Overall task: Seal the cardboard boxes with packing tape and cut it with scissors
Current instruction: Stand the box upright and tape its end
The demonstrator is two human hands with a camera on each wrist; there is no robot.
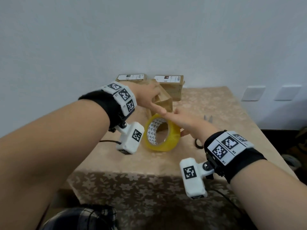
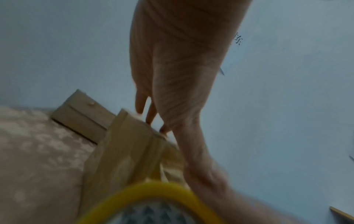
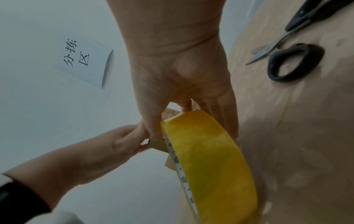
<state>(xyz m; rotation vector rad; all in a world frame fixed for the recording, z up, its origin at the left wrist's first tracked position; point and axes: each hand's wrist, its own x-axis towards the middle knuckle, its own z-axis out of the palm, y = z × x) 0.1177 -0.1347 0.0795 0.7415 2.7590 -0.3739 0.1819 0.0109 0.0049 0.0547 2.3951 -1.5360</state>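
A small brown cardboard box (image 1: 163, 100) (image 2: 130, 144) stands tilted on the table. My left hand (image 1: 146, 95) (image 2: 172, 75) grips it, fingertips on its top edge and thumb down its near side. A roll of yellow packing tape (image 1: 172, 138) (image 2: 153, 188) (image 3: 206, 159) stands on edge right in front of the box. My right hand (image 1: 186, 123) (image 3: 182, 68) holds the roll from above, thumb on one side and fingers on the other. Black-handled scissors (image 1: 208, 118) (image 3: 271, 68) lie on the cloth to the right of that hand, untouched.
Two more labelled cardboard boxes (image 1: 132, 78) (image 1: 172, 85) stand against the wall behind. The table wears a beige flowered cloth (image 1: 216, 105), and its front edge is close to me. A paper note (image 3: 86, 60) hangs on the wall.
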